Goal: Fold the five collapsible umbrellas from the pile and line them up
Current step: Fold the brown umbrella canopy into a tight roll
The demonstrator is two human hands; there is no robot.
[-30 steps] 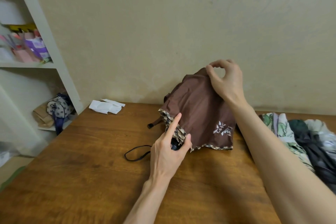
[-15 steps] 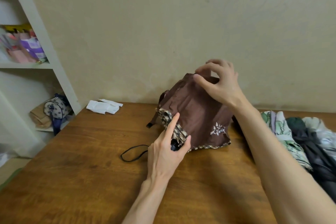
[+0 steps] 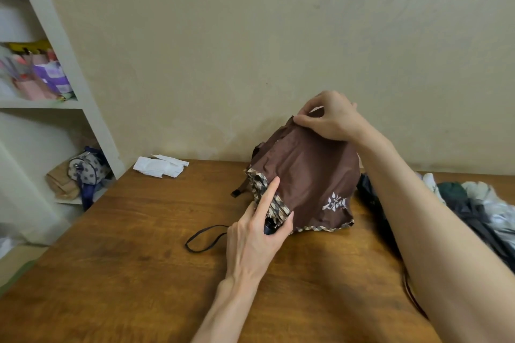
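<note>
A brown collapsible umbrella (image 3: 309, 175) with a checked hem and a white leaf print stands tilted on the wooden table (image 3: 125, 273), its canopy loose. My left hand (image 3: 257, 234) grips its dark handle at the hem, index finger stretched up along the fabric. My right hand (image 3: 330, 117) pinches the brown cloth at the umbrella's top. A black wrist strap (image 3: 204, 239) trails from the handle to the left. The pile of other umbrellas (image 3: 473, 203), dark, green and pale, lies at the right, partly hidden by my right arm.
White folded paper (image 3: 160, 168) lies at the table's back left by the wall. A white shelf unit (image 3: 67, 69) stands to the left, holding a spotted pouch (image 3: 86, 171) and coloured items. The wall runs close behind the umbrella.
My right hand has shifted its pinch across the top of the brown canopy, gathering cloth. The left hand keeps its hold at the handle; the umbrella has barely moved.
</note>
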